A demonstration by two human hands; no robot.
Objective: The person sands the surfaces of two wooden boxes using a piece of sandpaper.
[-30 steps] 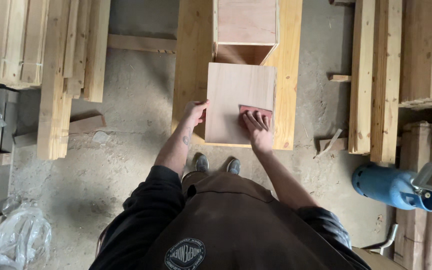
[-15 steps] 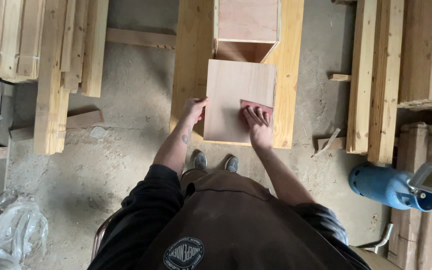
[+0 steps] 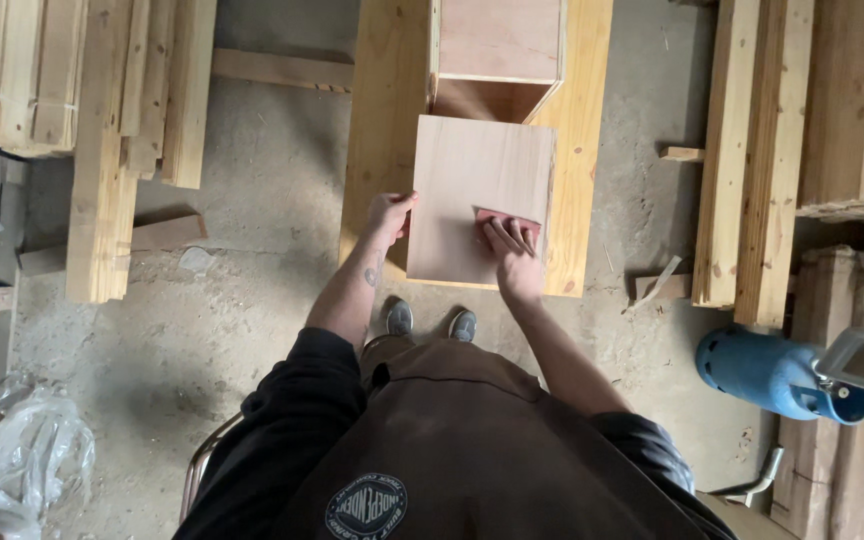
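Note:
A pale square plywood panel [image 3: 472, 190] lies on a wide yellowish wooden board [image 3: 384, 120] that serves as a bench. My left hand [image 3: 390, 218] grips the panel's left edge. My right hand [image 3: 510, 250] presses a small reddish piece of sandpaper [image 3: 504, 215] flat on the panel's lower right part, fingers laid over it. Just beyond the panel stands an open wooden box [image 3: 497, 60] with its hollow side facing me.
Stacks of timber planks [image 3: 102, 120] lie at the left, and more planks [image 3: 742, 160] lean at the right. A blue gas cylinder [image 3: 767, 370] rests on the concrete floor at the right. A crumpled plastic bag [image 3: 27, 460] sits at the lower left. My shoes [image 3: 432, 322] show below the bench.
My right hand with the sandpaper has slid a little down and right across the panel. My left hand stays on the panel's left edge.

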